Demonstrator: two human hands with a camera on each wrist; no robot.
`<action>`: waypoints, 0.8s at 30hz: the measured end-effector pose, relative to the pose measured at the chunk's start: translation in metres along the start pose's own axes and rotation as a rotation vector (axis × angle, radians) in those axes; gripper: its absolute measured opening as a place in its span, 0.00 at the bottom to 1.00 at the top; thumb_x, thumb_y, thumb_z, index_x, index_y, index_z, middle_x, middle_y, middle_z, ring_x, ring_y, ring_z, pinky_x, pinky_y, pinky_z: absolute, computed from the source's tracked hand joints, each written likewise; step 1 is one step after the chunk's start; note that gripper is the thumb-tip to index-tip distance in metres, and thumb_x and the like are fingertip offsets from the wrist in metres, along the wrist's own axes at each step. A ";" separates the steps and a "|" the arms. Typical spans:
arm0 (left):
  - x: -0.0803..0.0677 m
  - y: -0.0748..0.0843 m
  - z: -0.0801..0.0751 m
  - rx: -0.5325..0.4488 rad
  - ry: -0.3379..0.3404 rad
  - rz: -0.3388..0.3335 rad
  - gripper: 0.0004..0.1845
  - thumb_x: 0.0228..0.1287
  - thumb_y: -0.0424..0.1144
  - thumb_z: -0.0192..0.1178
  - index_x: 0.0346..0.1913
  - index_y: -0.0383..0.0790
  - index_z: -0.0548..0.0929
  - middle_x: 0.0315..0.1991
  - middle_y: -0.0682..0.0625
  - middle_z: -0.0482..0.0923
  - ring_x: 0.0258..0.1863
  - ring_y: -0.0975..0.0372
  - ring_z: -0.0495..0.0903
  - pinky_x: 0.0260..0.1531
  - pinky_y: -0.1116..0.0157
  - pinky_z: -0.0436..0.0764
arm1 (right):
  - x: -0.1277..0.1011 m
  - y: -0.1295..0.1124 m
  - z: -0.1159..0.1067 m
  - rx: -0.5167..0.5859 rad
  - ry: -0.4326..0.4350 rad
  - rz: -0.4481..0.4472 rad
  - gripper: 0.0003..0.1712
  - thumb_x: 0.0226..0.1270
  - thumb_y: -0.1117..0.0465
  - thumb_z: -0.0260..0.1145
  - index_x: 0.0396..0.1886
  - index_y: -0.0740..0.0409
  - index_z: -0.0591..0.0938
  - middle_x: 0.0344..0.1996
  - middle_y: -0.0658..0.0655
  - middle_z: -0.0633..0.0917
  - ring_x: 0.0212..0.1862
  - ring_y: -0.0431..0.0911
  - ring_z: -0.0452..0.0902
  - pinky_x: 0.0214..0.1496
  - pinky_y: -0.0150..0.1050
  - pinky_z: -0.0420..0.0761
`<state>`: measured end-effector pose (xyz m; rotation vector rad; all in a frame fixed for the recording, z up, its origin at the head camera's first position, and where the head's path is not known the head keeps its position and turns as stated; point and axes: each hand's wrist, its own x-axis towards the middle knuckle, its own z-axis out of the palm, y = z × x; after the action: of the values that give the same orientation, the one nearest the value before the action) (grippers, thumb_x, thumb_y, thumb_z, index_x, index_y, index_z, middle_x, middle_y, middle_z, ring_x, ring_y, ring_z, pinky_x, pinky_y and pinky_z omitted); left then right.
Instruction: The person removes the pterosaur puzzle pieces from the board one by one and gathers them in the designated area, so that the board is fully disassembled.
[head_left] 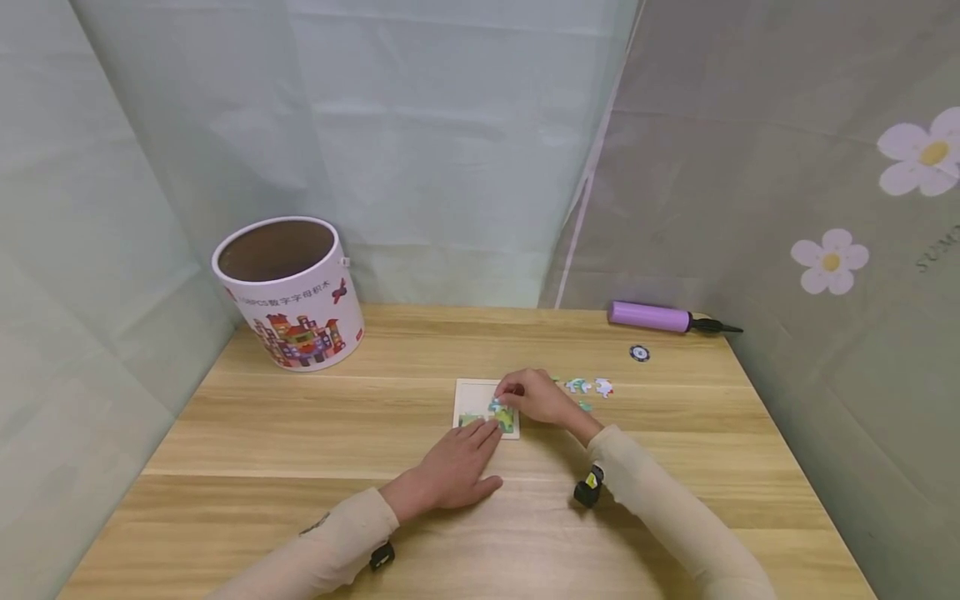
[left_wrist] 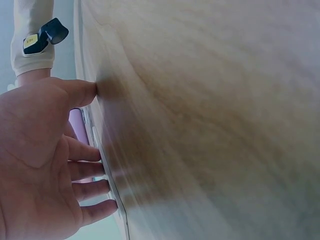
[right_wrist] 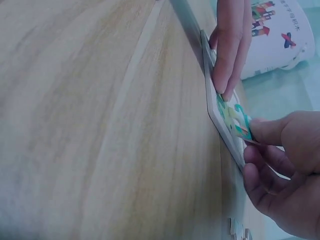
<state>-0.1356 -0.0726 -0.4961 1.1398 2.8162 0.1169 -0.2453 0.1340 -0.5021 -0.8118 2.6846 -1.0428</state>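
Note:
A shallow square puzzle tray (head_left: 476, 388) lies on the table, with green jigsaw pieces (head_left: 471, 419) along its near side. My left hand (head_left: 459, 468) lies with fairly straight fingers over the near edge; its fingertips touch the tray and pieces there. Between thumb and fingers, my right hand (head_left: 536, 395) pinches a green and white puzzle piece (right_wrist: 243, 123) above the right part of the tray. In the left wrist view, the left fingertips (left_wrist: 108, 204) meet the tray's edge. The right hand hides part of the tray.
Several loose puzzle pieces (head_left: 578, 386) lie right of the tray. Behind them is a round poker chip (head_left: 639, 353), and a purple hand pump (head_left: 649, 317) lies at the back edge. A white bucket (head_left: 306, 317) stands at the back left. Fabric walls (head_left: 465, 150) enclose the table.

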 end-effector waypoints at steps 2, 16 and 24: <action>0.000 0.000 -0.001 -0.001 0.005 0.003 0.39 0.74 0.57 0.54 0.74 0.30 0.67 0.76 0.39 0.64 0.75 0.47 0.65 0.69 0.48 0.70 | 0.000 0.001 -0.001 0.008 0.015 0.000 0.05 0.72 0.63 0.67 0.37 0.52 0.88 0.32 0.45 0.87 0.36 0.37 0.79 0.43 0.36 0.80; 0.000 0.001 0.000 -0.010 -0.012 -0.011 0.39 0.75 0.58 0.53 0.76 0.31 0.66 0.77 0.40 0.63 0.76 0.47 0.63 0.70 0.48 0.69 | -0.046 0.025 -0.062 0.017 0.132 0.057 0.04 0.69 0.60 0.71 0.38 0.52 0.90 0.36 0.48 0.90 0.38 0.40 0.83 0.45 0.40 0.84; 0.000 0.001 0.000 -0.008 -0.005 -0.009 0.39 0.75 0.57 0.53 0.75 0.31 0.66 0.77 0.39 0.63 0.75 0.47 0.63 0.70 0.49 0.69 | -0.078 0.052 -0.087 -0.043 0.173 0.109 0.04 0.68 0.61 0.72 0.38 0.55 0.91 0.36 0.51 0.90 0.38 0.42 0.84 0.44 0.41 0.83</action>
<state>-0.1352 -0.0716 -0.4962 1.1239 2.8134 0.1248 -0.2299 0.2583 -0.4760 -0.5988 2.8669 -1.0788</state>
